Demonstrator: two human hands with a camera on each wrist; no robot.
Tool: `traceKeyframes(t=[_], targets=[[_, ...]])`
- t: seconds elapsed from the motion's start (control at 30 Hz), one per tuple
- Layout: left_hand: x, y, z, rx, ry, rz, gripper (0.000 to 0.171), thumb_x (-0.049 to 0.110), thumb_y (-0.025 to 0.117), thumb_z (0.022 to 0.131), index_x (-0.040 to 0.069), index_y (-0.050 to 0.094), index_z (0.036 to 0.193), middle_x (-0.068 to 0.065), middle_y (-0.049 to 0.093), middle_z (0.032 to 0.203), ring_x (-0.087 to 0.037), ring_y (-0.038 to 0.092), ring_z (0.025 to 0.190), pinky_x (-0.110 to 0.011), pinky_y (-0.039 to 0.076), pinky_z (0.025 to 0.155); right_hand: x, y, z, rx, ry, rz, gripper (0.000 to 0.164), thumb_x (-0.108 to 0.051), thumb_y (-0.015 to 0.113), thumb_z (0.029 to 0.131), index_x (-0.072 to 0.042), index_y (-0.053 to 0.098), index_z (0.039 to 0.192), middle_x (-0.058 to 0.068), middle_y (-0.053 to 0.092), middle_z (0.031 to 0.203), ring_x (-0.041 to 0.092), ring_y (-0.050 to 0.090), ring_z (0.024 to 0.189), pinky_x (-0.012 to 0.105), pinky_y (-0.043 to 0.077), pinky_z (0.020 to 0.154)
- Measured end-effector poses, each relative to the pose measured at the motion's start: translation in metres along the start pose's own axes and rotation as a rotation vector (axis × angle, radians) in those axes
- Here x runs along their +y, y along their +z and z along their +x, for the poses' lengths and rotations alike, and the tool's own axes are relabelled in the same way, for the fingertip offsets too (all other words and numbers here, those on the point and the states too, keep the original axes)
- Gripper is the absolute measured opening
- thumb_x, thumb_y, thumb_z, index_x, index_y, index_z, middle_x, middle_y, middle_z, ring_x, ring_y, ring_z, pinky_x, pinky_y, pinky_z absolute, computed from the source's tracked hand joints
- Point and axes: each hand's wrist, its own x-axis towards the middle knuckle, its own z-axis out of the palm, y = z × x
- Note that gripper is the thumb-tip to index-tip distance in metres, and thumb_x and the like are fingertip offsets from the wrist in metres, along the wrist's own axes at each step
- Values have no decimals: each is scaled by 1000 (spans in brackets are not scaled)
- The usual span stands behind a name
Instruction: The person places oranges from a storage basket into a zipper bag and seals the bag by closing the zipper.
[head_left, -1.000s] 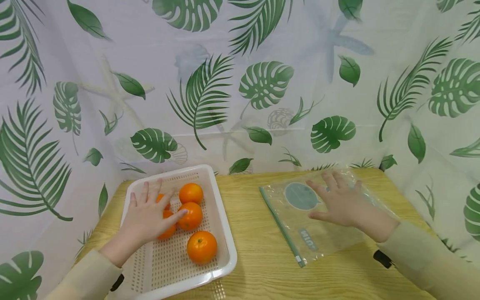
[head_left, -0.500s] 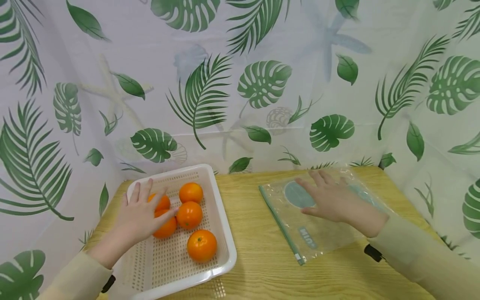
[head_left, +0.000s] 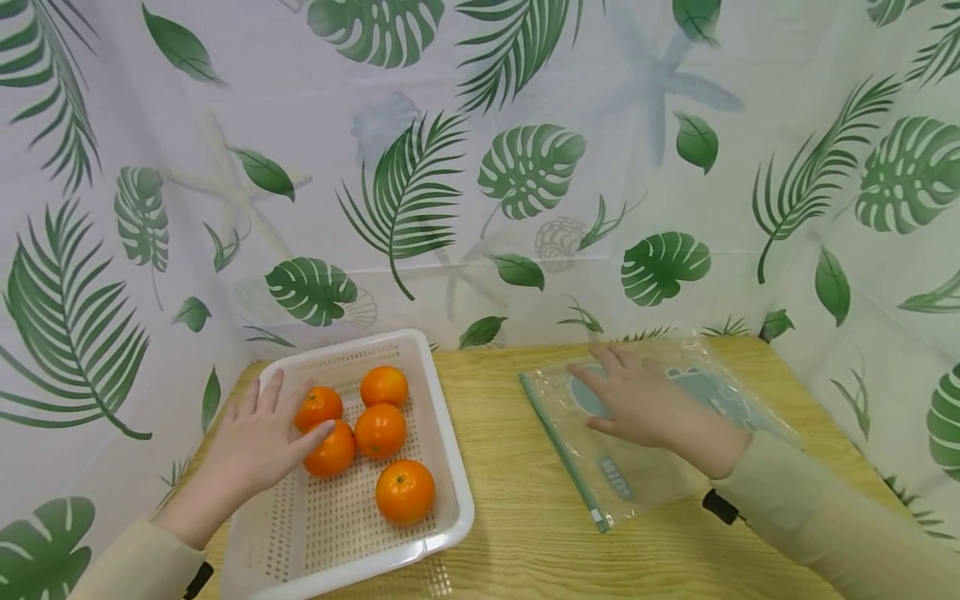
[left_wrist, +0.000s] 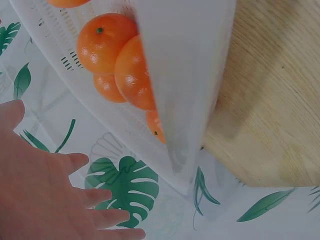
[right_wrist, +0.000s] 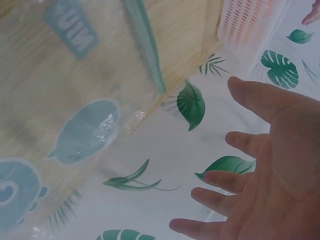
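Several oranges (head_left: 405,492) lie in a white perforated plastic basket (head_left: 447,450) on the left of the table. Over the basket's left side hovers my left hand (head_left: 258,442), fingers spread and holding nothing; in the left wrist view that hand (left_wrist: 55,195) is apart from the oranges (left_wrist: 106,42). On the right a clear zip bag (head_left: 652,479) with a green slider strip and blue prints lies flat. Above it is my right hand (head_left: 648,404), its fingers straight and spread. The right wrist view shows this hand (right_wrist: 272,175) holding nothing, apart from the bag (right_wrist: 110,75).
The wooden table (head_left: 517,533) shows bare between basket and bag. A white cloth (head_left: 465,200) printed with green leaves hangs behind the table and along both sides. Dark bands sit at both sleeve cuffs.
Both hands have drifted left, the left one also slightly lower, uncovering more of the oranges beneath it. Basket, oranges and bag have stayed in place.
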Motion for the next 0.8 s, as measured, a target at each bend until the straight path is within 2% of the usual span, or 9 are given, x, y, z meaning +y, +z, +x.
traceKeyframes(t=[0.33, 0.57, 0.8], targets=[[-17, 6, -7, -8, -11, 30, 85, 64, 48, 105, 3, 38, 163, -43, 20, 166, -72, 22, 148, -84, 23, 115, -21, -4, 8, 4, -49, -9, 73, -38, 80, 96, -13, 48, 156, 29, 50, 154, 50, 55, 138, 69, 51, 104], [-24, 4, -10, -32, -45, 20, 84, 64, 45, 106, 3, 37, 163, -42, 16, 167, -71, 21, 148, -85, 24, 114, -33, -7, 18, -14, -85, 4, 73, -35, 79, 97, -11, 46, 158, 29, 50, 155, 47, 52, 142, 66, 49, 110], [-32, 6, -14, -43, -84, 18, 87, 67, 41, 106, 2, 37, 163, -44, 19, 165, -71, 21, 147, -85, 25, 114, -47, -4, 30, -38, -115, 15, 72, -36, 79, 97, -11, 48, 156, 26, 50, 155, 43, 53, 141, 61, 51, 110]])
